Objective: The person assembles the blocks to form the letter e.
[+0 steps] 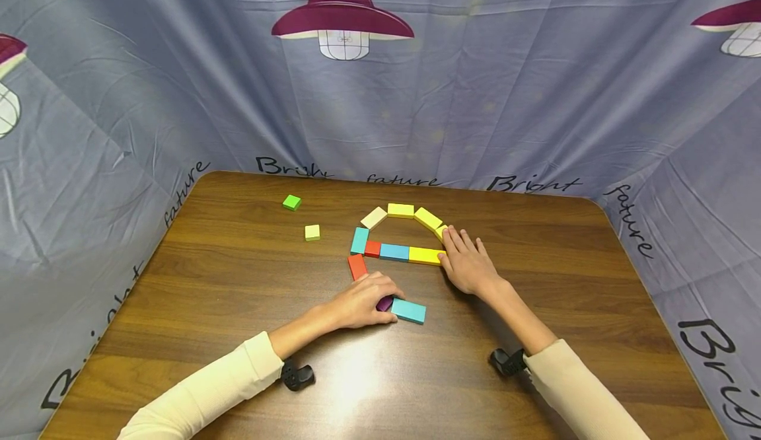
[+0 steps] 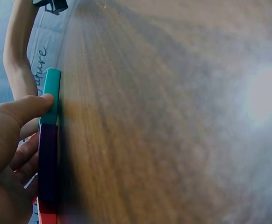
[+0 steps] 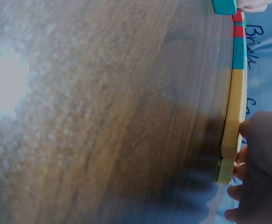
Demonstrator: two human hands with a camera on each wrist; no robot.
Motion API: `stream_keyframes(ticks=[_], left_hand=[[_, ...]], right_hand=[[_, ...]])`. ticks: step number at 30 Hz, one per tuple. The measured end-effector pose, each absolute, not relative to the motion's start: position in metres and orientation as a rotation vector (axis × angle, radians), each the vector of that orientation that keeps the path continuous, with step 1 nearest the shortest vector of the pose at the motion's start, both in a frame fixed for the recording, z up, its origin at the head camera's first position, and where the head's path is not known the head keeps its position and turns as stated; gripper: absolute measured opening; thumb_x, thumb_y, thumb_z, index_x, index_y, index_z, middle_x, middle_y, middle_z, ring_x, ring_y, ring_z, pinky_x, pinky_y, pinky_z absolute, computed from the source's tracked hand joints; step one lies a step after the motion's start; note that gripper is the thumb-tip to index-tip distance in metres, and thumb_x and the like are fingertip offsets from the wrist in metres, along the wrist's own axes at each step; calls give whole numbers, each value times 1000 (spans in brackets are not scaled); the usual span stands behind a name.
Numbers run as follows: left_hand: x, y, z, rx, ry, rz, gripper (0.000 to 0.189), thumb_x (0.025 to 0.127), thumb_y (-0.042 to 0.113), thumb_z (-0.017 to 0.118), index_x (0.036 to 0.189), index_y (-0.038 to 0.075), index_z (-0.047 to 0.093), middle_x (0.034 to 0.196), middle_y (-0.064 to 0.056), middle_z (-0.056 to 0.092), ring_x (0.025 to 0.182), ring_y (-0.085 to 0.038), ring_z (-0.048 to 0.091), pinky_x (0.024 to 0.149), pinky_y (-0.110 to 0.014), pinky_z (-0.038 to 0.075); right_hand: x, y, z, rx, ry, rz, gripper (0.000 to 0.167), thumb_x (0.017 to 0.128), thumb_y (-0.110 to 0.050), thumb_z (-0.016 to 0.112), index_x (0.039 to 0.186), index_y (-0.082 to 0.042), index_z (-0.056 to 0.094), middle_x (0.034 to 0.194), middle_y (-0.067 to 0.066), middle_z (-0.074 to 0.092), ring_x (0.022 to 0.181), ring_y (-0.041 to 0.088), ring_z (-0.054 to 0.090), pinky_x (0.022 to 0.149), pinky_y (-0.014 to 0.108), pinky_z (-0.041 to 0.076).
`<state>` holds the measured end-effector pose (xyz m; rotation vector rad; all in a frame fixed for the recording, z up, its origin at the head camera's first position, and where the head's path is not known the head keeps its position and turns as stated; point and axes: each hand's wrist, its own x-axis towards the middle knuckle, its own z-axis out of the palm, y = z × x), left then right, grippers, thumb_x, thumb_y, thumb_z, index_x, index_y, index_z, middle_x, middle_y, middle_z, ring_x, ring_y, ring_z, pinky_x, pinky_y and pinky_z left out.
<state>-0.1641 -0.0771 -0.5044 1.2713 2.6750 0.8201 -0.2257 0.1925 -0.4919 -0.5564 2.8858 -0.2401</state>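
Note:
My left hand (image 1: 365,301) is low over the table, thumb and fingers on either side of a teal block (image 1: 409,311). A purple block (image 2: 48,161) lies end to end with that block, partly under the hand. Just beyond the knuckles is a red block (image 1: 357,266). My right hand (image 1: 470,265) lies with fingers extended at the right end of the arrangement. Its thumb touches the end of a long yellow block (image 1: 425,256), and its fingertips cover part of a smaller yellow block (image 1: 440,232).
An arch continues through a yellow block (image 1: 428,218), another yellow block (image 1: 401,211), a cream block (image 1: 374,218) and a teal block (image 1: 359,240). A small red block (image 1: 372,248) and blue block (image 1: 394,252) form the crossbar. Loose green (image 1: 291,202) and pale yellow (image 1: 312,232) blocks lie left.

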Motion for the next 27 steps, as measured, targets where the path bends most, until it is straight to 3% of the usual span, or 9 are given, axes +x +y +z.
stream_keyframes(ticks=[27], left_hand=[[-165, -80, -504, 1264, 2634, 773, 30, 84, 25, 78, 112, 16, 73, 106, 6, 67, 99, -12, 52, 84, -28, 40]], right_hand=[[-226, 192, -491, -554, 2884, -249, 61, 109, -30, 33, 157, 4, 16, 162, 23, 14, 147, 44, 13, 114, 63, 9]])
